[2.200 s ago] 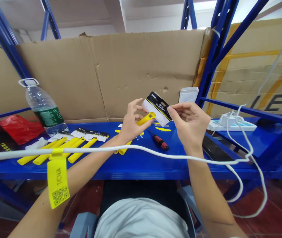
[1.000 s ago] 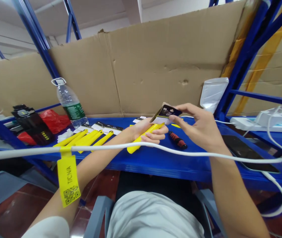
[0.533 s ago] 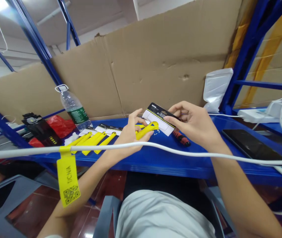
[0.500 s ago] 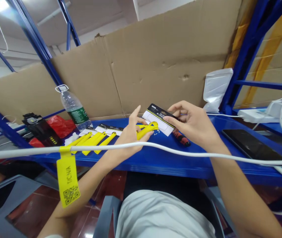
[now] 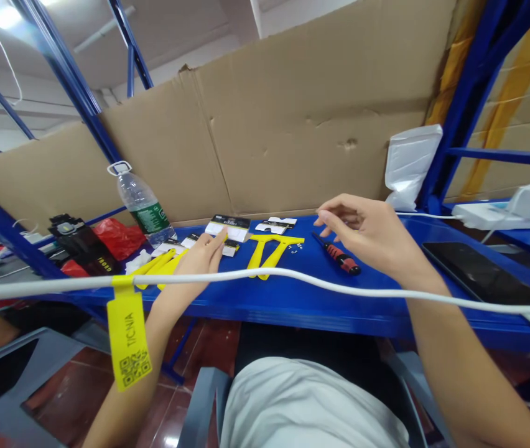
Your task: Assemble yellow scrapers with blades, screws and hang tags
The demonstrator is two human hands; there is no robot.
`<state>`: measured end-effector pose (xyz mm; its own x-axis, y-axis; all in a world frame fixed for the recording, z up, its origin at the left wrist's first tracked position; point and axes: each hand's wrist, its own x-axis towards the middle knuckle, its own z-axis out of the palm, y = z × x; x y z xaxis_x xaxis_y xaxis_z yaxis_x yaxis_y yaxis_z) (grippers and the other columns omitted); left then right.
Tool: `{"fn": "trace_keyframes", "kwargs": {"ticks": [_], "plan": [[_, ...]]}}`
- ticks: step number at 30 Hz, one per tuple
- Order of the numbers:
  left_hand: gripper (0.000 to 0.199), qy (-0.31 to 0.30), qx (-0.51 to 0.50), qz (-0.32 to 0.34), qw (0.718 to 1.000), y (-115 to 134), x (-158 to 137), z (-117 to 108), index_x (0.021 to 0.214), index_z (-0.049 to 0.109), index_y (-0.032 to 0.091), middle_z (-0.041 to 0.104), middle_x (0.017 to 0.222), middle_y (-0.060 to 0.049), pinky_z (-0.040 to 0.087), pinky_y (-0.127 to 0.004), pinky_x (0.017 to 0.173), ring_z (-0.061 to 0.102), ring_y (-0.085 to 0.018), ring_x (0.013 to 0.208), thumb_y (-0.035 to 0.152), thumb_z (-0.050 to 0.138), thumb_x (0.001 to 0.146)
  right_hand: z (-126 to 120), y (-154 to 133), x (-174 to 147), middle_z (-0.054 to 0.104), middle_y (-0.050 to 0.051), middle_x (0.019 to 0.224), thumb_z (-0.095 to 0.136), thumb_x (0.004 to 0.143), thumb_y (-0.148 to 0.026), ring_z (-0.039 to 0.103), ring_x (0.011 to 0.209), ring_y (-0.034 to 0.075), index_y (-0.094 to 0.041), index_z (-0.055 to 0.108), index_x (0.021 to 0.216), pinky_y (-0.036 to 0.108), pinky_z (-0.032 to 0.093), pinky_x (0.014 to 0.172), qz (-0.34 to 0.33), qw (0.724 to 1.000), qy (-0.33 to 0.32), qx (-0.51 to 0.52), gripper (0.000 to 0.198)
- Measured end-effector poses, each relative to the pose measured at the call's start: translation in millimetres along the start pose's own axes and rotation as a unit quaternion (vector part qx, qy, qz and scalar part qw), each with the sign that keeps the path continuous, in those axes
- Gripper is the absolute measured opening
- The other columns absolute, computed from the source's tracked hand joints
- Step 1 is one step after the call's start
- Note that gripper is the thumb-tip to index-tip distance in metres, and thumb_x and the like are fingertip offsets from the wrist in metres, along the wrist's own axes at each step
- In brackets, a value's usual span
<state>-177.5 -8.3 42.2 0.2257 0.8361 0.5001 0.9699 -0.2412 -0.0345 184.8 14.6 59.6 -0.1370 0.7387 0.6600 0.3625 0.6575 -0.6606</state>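
Yellow handles [image 5: 274, 258]: two are lying between the left hand [image 5: 199, 256] and right hand [image 5: 367, 233]; more are peeking out beside the left hand, too hidden to count.
Feel: looking light and stiff, maybe slippery; the long middle seems good for holding.
Left hand: fingers are bending over something yellow; can't tell if they're gripping.
Right hand: half-curling, holding nothing that shows.
Screwdriver [image 5: 340, 257]: one is lying below the right hand's fingers.
Phone [image 5: 479, 270]: one is lying right of the right hand.

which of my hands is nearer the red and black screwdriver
Right. Your right hand is close beside the screwdriver; your left hand is farther off to its left, with two yellow handles lying between.
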Motion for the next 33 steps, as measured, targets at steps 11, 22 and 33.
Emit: {"fn": "trace_keyframes", "kwargs": {"ticks": [11, 22, 33], "plan": [[0.051, -0.130, 0.121, -0.068, 0.982, -14.3, 1.1, 26.4, 0.158, 0.066, 0.015, 0.074, 0.131, -0.023, 0.060, -0.045, 0.101, 0.077, -0.034, 0.112, 0.026, 0.041, 0.116, -2.4, 1.4, -1.8, 0.084, 0.005, 0.090, 0.068, 0.104, -0.051, 0.080, 0.074, 0.023, -0.026, 0.080, 0.097, 0.036, 0.064, 0.062, 0.025, 0.998, -0.057, -0.027, 0.028], [0.052, -0.060, 0.157, -0.034, 0.985, -4.2, 6.9, 29.4, 0.159, 0.067, 0.014, 0.070, 0.133, -0.024, 0.056, -0.051, 0.106, 0.067, -0.040, 0.123, 0.029, 0.047, 0.114, -26.0, -4.7, -7.8, 0.083, 0.004, 0.089, 0.071, 0.103, -0.055, 0.078, 0.079, 0.025, -0.028, 0.081, 0.096, 0.038, 0.060, 0.069, -0.002, 0.996, -0.013, -0.087, 0.030], [0.048, -0.009, -0.045, 0.007, 0.999, 35.2, -3.2, 33.8, 0.143, 0.073, 0.017, 0.076, 0.139, -0.017, 0.052, -0.049, 0.120, 0.069, -0.035, 0.134, 0.037, 0.037, 0.120, -39.3, 1.0, -5.9, 0.081, 0.005, 0.082, 0.074, 0.099, -0.056, 0.078, 0.070, 0.024, -0.026, 0.080, 0.095, 0.040, 0.062, 0.068, 0.011, 0.996, 0.049, -0.067, 0.031]]}}
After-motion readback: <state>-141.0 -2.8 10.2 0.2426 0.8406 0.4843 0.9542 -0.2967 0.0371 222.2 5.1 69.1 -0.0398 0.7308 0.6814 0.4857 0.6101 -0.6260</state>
